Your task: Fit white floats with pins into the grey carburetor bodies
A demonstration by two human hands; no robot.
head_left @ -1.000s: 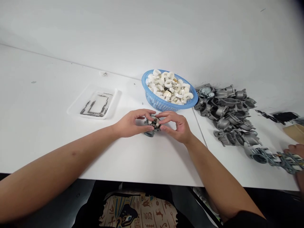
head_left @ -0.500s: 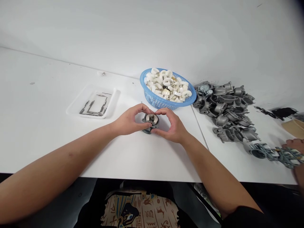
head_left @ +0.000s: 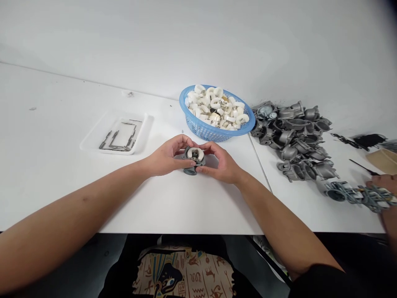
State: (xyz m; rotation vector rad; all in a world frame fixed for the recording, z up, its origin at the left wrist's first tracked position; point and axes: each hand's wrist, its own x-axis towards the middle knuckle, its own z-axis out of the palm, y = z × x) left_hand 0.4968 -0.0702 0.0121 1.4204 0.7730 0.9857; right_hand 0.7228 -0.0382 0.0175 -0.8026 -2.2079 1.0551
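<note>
A grey metal carburetor body (head_left: 190, 170) is held between my hands, close to the white tabletop. In its upper face sits a white U-shaped float (head_left: 200, 154) with small metal parts at its middle. My left hand (head_left: 169, 156) grips the body from the left, thumb at the near side and fingers at the back. From the right, my right hand (head_left: 221, 163) closes on the same body, its thumb near the lower edge. Fingers partly cover the sides of the body.
A blue basket (head_left: 205, 133) heaped with white floats stands behind my hands. At left is a white tray (head_left: 89, 142) with thin metal pins. Grey carburetor bodies (head_left: 291, 136) are piled at right. Beyond, another person's hand (head_left: 384, 182) is beside a row of assembled carburetors (head_left: 356, 196).
The carburetor body has tilted a little, showing more of the float. My right fingers have shifted slightly on it. At far right, a thin dark tool now shows by the other person's hand.
</note>
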